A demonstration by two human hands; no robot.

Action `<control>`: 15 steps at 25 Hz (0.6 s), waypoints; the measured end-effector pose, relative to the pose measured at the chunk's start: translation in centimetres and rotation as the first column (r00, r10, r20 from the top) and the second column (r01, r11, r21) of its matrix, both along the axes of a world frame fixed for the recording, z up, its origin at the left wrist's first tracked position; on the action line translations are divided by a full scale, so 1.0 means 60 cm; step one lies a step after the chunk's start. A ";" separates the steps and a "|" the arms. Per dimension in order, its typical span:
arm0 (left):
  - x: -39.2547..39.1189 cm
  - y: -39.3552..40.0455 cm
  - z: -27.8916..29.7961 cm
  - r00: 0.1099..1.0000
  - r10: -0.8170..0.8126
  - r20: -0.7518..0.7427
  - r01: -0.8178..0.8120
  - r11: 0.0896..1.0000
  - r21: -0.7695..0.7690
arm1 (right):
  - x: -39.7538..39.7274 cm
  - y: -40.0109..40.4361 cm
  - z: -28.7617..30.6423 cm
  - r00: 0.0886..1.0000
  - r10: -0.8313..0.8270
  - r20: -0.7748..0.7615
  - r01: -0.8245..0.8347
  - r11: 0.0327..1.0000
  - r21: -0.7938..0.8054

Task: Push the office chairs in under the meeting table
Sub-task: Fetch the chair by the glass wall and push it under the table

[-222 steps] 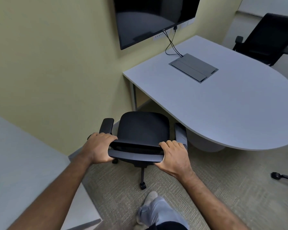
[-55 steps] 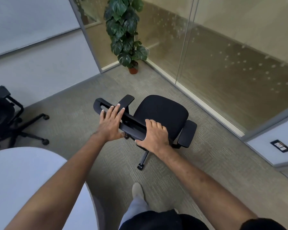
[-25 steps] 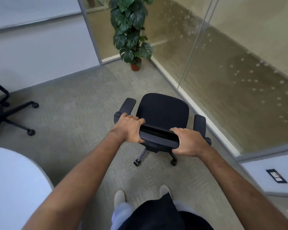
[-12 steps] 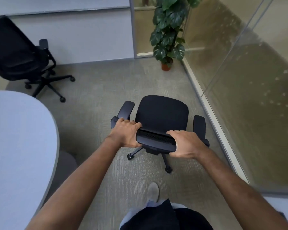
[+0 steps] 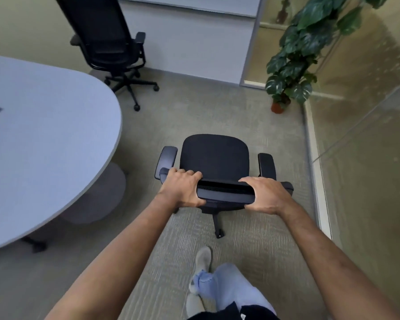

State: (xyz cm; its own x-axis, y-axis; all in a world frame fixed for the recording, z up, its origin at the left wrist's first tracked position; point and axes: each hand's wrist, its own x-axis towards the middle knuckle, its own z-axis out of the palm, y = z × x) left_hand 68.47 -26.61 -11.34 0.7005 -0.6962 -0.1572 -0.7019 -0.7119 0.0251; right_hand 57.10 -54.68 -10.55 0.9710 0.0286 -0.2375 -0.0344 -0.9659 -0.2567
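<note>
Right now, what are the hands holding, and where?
Both hands grip one chair by the top edge of its backrest: the left hand at the left end, the right hand at the right.

Open carpet (image 5: 194, 116) ahead of your chair (image 5: 214, 158); counter (image 5: 44, 135) left, glass wall (image 5: 367, 158) close right, second chair (image 5: 109, 42) far-left, plant (image 5: 293, 65) far-right.

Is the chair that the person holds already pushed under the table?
No, the chair stands on open carpet to the right of the table, apart from its edge, with the left hand and right hand gripping its backrest.
</note>
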 end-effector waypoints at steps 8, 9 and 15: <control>-0.134 0.031 0.016 0.968 0.246 -0.049 -0.245 0.969 0.020 | 0.017 -0.035 -0.001 0.942 0.327 0.076 -0.327 0.945 -0.014; -0.149 0.024 0.014 0.958 0.284 -0.045 -0.284 0.959 0.012 | 0.026 -0.044 -0.001 0.927 0.367 0.081 -0.366 0.930 -0.020; -0.221 -0.054 0.007 0.834 0.549 -0.048 -0.550 0.835 -0.021 | 0.098 -0.108 -0.003 0.798 0.595 0.090 -0.594 0.803 -0.046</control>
